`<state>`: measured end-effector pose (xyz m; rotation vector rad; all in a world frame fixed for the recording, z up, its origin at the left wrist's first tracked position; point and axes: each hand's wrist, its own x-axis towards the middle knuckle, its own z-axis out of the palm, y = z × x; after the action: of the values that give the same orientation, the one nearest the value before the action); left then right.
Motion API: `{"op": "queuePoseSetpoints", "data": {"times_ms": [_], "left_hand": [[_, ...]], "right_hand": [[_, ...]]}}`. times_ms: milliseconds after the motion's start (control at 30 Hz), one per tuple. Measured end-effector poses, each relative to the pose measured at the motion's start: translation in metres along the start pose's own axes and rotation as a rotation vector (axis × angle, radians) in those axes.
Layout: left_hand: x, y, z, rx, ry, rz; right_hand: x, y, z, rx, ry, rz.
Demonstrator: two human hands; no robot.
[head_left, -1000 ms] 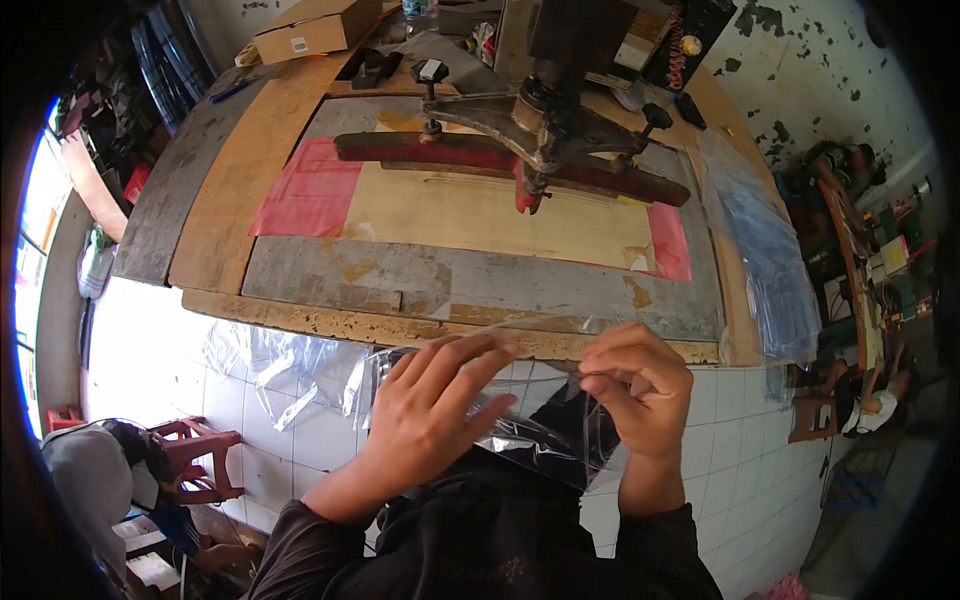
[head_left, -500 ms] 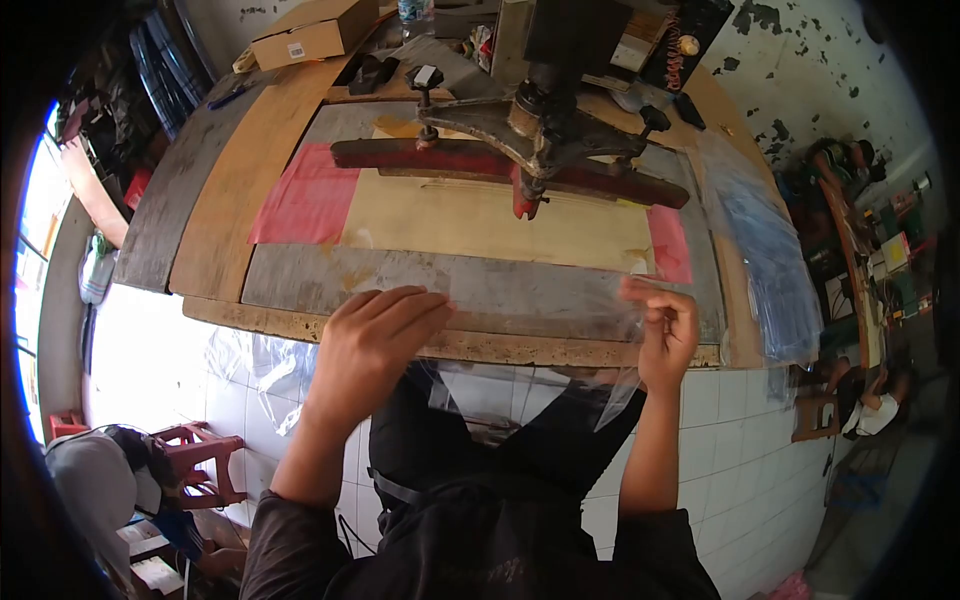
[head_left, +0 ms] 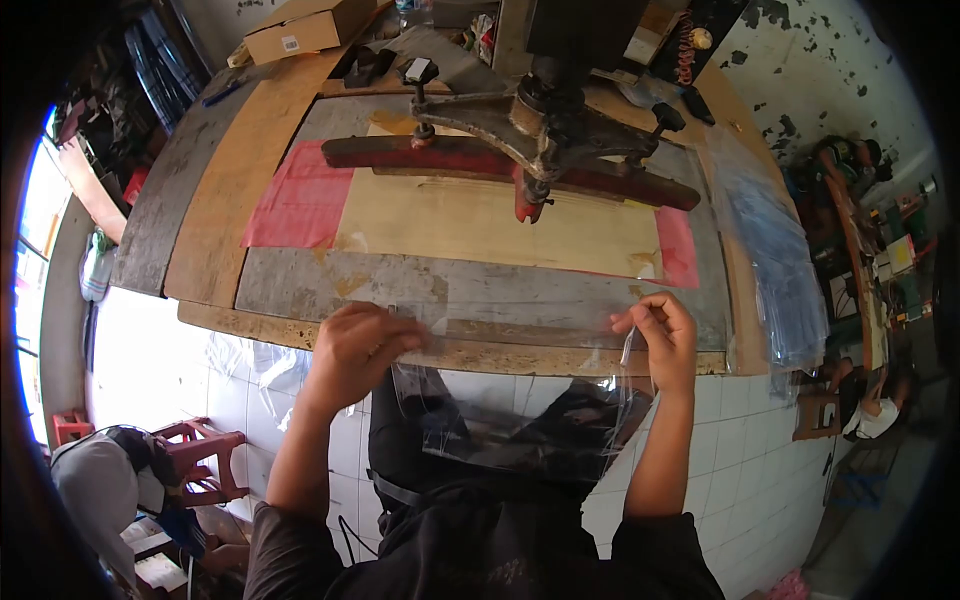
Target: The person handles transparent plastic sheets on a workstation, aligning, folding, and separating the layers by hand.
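A clear plastic sheet (head_left: 510, 425) hangs between my hands in front of the table's front edge, its lower part over my lap. My left hand (head_left: 365, 350) is closed at the sheet's upper left, its fingertips slightly blurred. At the upper right corner, my right hand (head_left: 660, 335) pinches the sheet between thumb and fingers. Beyond my hands, a press with a red bar (head_left: 450, 163) stands over a yellowish sheet (head_left: 490, 225) with pink pieces (head_left: 300, 195) at its ends, on a grey plate (head_left: 330, 280).
A stack of clear bluish plastic (head_left: 775, 270) lies at the table's right side. More clear plastic (head_left: 270, 365) hangs at the front left. A cardboard box (head_left: 305, 30) sits at the back left. Another person (head_left: 95, 490) is at the lower left, beside a red stool (head_left: 205, 455).
Since a second ago my hands have moved apart and up towards the table edge. The crumpled plastic between them is now spread wider.
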<state>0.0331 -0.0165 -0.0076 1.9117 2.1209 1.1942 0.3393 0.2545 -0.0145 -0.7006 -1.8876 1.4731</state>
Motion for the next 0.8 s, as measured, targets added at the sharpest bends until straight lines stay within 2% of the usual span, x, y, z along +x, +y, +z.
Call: {"op": "queuePoseSetpoints", "data": {"times_ms": [33, 67, 133, 233, 400, 467, 533, 800], "left_hand": [[0.003, -0.001, 0.000, -0.074, 0.011, -0.149], [0.008, 0.000, 0.002, -0.076, 0.010, -0.149], [0.024, 0.005, 0.006, -0.277, 0.197, -0.340], [0.040, -0.005, 0.010, -0.358, 0.207, -0.338], [0.032, -0.015, 0.014, -0.566, 0.127, -0.480], [0.032, -0.013, 0.010, -0.505, 0.115, -0.489], [0.032, -0.014, 0.008, -0.670, 0.107, -0.449], [0.030, -0.023, 0.007, -0.751, 0.067, -0.423]], "right_hand": [[0.001, 0.001, 0.000, 0.044, 0.026, 0.003], [0.004, 0.000, 0.002, 0.043, 0.027, 0.005], [0.008, -0.004, 0.008, -0.033, 0.154, -0.018], [0.005, 0.000, 0.012, -0.080, 0.262, -0.026], [0.002, 0.004, 0.009, -0.045, 0.227, 0.000], [0.004, 0.003, 0.009, -0.049, 0.231, 0.019], [0.004, 0.006, 0.007, -0.039, 0.224, 0.023], [0.002, 0.007, 0.004, -0.016, 0.249, 0.015]]}}
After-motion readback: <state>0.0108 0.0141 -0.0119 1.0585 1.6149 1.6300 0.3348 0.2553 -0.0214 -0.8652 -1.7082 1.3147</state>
